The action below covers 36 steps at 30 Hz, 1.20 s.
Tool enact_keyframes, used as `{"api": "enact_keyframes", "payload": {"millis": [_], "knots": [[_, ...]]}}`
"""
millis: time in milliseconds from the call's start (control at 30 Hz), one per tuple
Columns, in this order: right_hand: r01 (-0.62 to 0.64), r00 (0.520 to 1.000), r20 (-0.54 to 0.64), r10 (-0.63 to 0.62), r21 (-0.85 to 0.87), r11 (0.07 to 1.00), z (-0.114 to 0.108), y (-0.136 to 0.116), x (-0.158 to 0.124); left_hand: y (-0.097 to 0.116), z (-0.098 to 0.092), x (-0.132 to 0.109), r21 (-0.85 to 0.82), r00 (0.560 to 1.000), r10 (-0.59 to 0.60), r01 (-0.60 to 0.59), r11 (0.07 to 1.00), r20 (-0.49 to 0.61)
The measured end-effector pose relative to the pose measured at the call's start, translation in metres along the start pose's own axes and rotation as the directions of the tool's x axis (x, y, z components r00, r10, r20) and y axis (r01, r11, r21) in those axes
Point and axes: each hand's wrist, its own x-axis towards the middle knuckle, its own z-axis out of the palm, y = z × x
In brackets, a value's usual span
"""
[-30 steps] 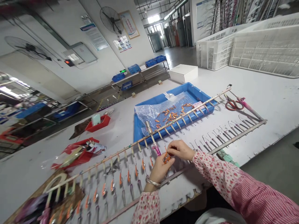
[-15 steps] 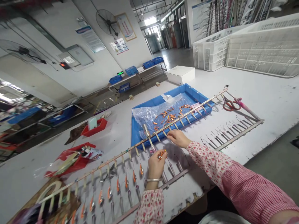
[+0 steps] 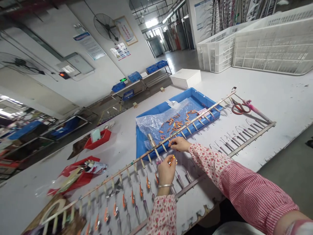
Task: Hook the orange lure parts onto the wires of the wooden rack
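My left hand [image 3: 167, 171] is closed around a few small orange and silver fishing lures [image 3: 172, 160], just below the rack's upper bar. Up and to the right, my right hand [image 3: 179, 144] pinches at one of the rack's pegs; its fingertips hide whatever is between them. The long wooden rack [image 3: 129, 164] lies slanted across the table, with pegs and wire hooks along the bar. Several orange lures [image 3: 141, 191] hang on its left part, one right beside my left wrist. Behind the bar, a blue tray [image 3: 140, 143] holds bubble wrap and loose orange lures [image 3: 177, 125].
Scissors [image 3: 241, 108] with reddish handles lie by the rack's right end. Red bins [image 3: 104, 138] sit on the table's left side. Farther back stand a white box [image 3: 186, 78] and large white plastic crates [image 3: 271, 49]. The table's front edge [image 3: 281, 151] is chipped.
My left hand has shifted slightly right, uncovering a hanging lure beside it. My right hand has moved a little left along the bar. The whole view has shifted slightly.
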Motion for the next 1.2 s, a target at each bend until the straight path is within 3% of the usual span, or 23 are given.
{"api": "enact_keyframes", "payload": {"millis": [233,433,600,733,800,967,1200], "knots": [[-0.033,0.999,-0.014,0.034,0.055,0.998,0.002,0.003,0.001,0.003,0.001,0.001,-0.015,1.000,-0.002,0.002,1.000,0.013],[-0.013,0.999,-0.034,0.010,-0.065,0.998,0.001,-0.001,-0.003,0.004,0.004,-0.002,-0.018,0.995,0.095,-0.095,0.995,0.016],[0.161,0.966,-0.107,-0.235,-0.459,0.873,-0.001,-0.009,-0.049,-0.002,-0.003,0.002,0.054,0.984,0.108,-0.117,0.992,0.145],[0.065,0.994,0.114,0.007,-0.618,0.783,0.014,0.005,-0.098,0.001,-0.011,0.008,0.042,0.961,0.126,-0.140,0.989,0.246],[0.049,0.991,0.130,0.035,-0.594,0.803,0.024,0.014,-0.112,0.004,-0.013,0.008,0.032,0.952,0.142,-0.156,0.987,0.271],[-0.018,1.000,0.001,0.020,-0.344,0.939,0.036,0.026,-0.120,0.006,-0.015,0.000,0.007,0.946,0.160,-0.168,0.986,0.281],[-0.047,0.997,-0.079,0.025,-0.278,0.959,0.040,0.032,-0.120,0.002,-0.012,-0.009,-0.020,0.942,0.171,-0.173,0.985,0.288]]}}
